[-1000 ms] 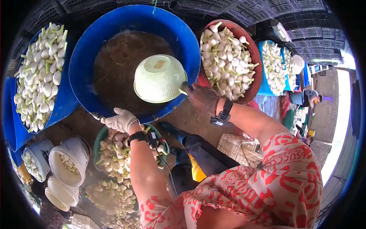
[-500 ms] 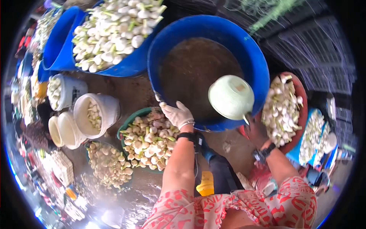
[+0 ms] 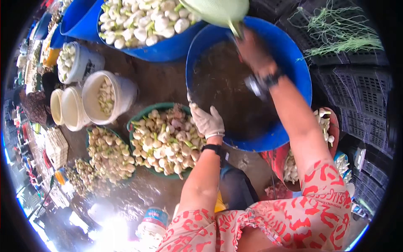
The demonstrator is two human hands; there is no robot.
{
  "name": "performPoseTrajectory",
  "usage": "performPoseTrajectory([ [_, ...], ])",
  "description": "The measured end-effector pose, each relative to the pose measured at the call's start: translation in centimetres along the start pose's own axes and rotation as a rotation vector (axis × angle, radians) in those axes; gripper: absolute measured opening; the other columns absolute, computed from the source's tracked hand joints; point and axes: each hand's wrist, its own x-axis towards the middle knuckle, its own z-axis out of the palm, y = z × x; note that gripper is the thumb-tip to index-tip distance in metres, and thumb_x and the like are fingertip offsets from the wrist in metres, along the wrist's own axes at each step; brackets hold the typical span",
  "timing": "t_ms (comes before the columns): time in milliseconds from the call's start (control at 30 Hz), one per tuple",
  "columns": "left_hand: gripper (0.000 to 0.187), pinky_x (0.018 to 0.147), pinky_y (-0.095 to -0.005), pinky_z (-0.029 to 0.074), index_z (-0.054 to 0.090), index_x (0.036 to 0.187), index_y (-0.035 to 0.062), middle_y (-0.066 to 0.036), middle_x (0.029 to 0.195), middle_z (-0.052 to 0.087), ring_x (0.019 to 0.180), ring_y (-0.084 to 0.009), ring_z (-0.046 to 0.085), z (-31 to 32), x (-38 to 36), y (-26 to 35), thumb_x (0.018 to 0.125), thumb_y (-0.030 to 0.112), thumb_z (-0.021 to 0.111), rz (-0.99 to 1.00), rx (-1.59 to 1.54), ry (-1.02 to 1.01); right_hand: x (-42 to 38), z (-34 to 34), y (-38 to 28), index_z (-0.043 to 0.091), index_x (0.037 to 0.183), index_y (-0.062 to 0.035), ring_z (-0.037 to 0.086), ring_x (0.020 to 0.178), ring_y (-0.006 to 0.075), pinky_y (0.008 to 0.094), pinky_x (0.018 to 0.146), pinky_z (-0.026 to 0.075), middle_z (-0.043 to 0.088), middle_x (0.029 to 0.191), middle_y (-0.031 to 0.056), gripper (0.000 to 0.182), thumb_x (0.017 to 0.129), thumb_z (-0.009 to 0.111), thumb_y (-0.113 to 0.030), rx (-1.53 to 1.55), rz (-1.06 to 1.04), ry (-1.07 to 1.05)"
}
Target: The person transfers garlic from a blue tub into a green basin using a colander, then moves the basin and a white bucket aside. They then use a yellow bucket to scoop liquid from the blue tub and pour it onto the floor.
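Observation:
A pale green strainer [image 3: 220, 10] is held up by its handle in my right hand [image 3: 254, 50], which is dark-gloved and blurred. It hangs over the far edge of a large blue tub [image 3: 300, 84] of murky brown water, beside another blue tub [image 3: 168, 52] heaped with white garlic bulbs [image 3: 147, 21]. My left hand [image 3: 208, 122], in a pale glove, is closed over the near left rim of the water tub, thumb on the inner side. A small whitish bit shows at its fingertips; I cannot make out what it is. Unwashed-looking garlic [image 3: 168, 140] fills a green basin [image 3: 130, 126] close by.
White buckets [image 3: 126, 94] stand at left, one with some garlic inside. A red basin [image 3: 333, 130] of garlic sits right of the tub, partly behind my right arm. Black crates [image 3: 357, 92] line the right side, with green netting [image 3: 344, 42] on top. The floor looks wet.
My right hand has swung the strainer from the tub's near right rim up and across to the far side, towards the heaped garlic. The left hand stays at the rim. The view has shifted.

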Motion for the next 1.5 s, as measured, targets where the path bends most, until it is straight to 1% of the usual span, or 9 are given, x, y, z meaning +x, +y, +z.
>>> performPoseTrajectory([
  [167, 0.075, 0.104, -0.0442, 0.030, 0.022, 0.133, -0.0112, -0.031, 0.134, 0.034, 0.125, -0.0418, 0.035, 0.3, 0.2, -0.1, 0.079, 0.023, 0.062, -0.011, -0.056, 0.054, 2.7, 6.9, -2.8, 0.054, 0.107, 0.0019, 0.059, 0.085, 0.0444, 0.0466, 0.075, 0.049, 0.062, 0.087, 0.0258, 0.057, 0.078, 0.064, -0.046, -0.029, -0.226, 0.192],
  [333, 0.058, 0.099, -0.0427, 0.034, 0.032, 0.129, -0.0072, -0.028, 0.130, 0.039, 0.118, -0.0422, 0.040, -0.9, -0.3, -1.8, 0.081, 0.016, 0.055, -0.003, -0.248, -0.100, -5.9, 14.8, -6.8, 0.063, 0.089, 0.0029, 0.062, 0.086, 0.0403, 0.0447, 0.074, 0.050, 0.063, 0.088, 0.0257, 0.042, 0.082, 0.060, -0.039, 0.099, 0.181, -0.616],
  [467, 0.035, 0.085, -0.0294, 0.043, 0.047, 0.119, -0.0019, -0.008, 0.106, 0.057, 0.094, -0.0168, 0.054, -5.1, -2.1, -9.0, 0.087, 0.009, 0.053, -0.043, -0.773, -0.350, -12.5, 18.4, -6.8, 0.067, 0.083, -0.0003, 0.065, 0.077, 0.0343, 0.0415, 0.067, 0.052, 0.065, 0.083, 0.0213, 0.022, 0.080, 0.055, -0.018, -0.256, -0.381, -0.834],
  [500, 0.027, 0.080, -0.0362, 0.042, 0.053, 0.104, -0.0033, -0.017, 0.089, 0.057, 0.089, -0.0268, 0.055, -6.4, -3.3, -10.2, 0.081, 0.012, 0.053, -0.209, -0.907, -0.299, -13.9, 18.3, -6.3, 0.067, 0.082, -0.0022, 0.066, 0.075, 0.0327, 0.0405, 0.064, 0.053, 0.065, 0.081, 0.0199, 0.018, 0.078, 0.053, -0.013, -0.414, -0.669, -0.822],
  [600, 0.036, 0.091, -0.0277, 0.040, 0.052, 0.117, -0.0035, -0.011, 0.110, 0.057, 0.102, -0.0170, 0.053, -8.5, -7.0, -15.9, 0.089, 0.019, 0.052, -0.381, -0.802, -0.246, -20.0, 12.9, -8.9, 0.067, 0.077, -0.0028, 0.064, 0.072, 0.0322, 0.0390, 0.063, 0.052, 0.064, 0.074, 0.0195, 0.017, 0.079, 0.055, -0.016, 0.113, 0.363, -0.838],
  [1033, 0.025, 0.069, -0.0293, 0.045, 0.062, 0.091, -0.0017, -0.009, 0.076, 0.061, 0.071, -0.0161, 0.057, -14.3, -13.8, -30.3, 0.085, 0.022, 0.057, -0.429, -0.654, -0.406, -32.3, -4.5, -3.2, 0.057, 0.100, -0.0069, 0.059, 0.085, 0.0372, 0.0434, 0.073, 0.049, 0.061, 0.092, 0.0170, 0.023, 0.078, 0.053, -0.010, -0.621, -0.033, -1.004],
  [1300, 0.027, 0.067, -0.0281, 0.046, 0.064, 0.095, 0.0000, -0.006, 0.079, 0.061, 0.072, -0.0140, 0.056, -15.8, -17.1, -38.5, 0.083, 0.023, 0.054, -0.639, -0.589, -0.291, -21.1, 3.1, -11.1, 0.060, 0.089, -0.0056, 0.053, 0.070, 0.0090, 0.0256, 0.063, 0.043, 0.058, 0.074, 0.0009, 0.007, 0.086, 0.059, -0.012, 0.105, 0.222, -0.439],
  [1467, 0.043, 0.082, -0.0310, 0.045, 0.047, 0.115, -0.0001, -0.006, 0.098, 0.057, 0.090, -0.0154, 0.052, -17.6, -16.3, -32.2, 0.078, 0.017, 0.061, -0.389, -0.742, -0.262, -25.7, 10.7, -23.3, 0.062, 0.091, -0.0055, 0.056, 0.072, 0.0094, 0.0245, 0.064, 0.044, 0.062, 0.079, 0.0014, 0.009, 0.086, 0.060, -0.012, 0.459, 0.282, -0.733],
  [1500, 0.052, 0.090, -0.0302, 0.041, 0.043, 0.120, -0.0017, -0.010, 0.110, 0.052, 0.102, -0.0166, 0.048, -23.0, -14.0, -28.8, 0.076, 0.019, 0.063, -0.689, -1.428, -0.412, -28.5, 12.7, -25.1, 0.062, 0.091, -0.0051, 0.057, 0.076, 0.0118, 0.0265, 0.069, 0.046, 0.062, 0.081, 0.0024, 0.009, 0.086, 0.061, -0.013, 0.519, 0.213, -0.771],
])
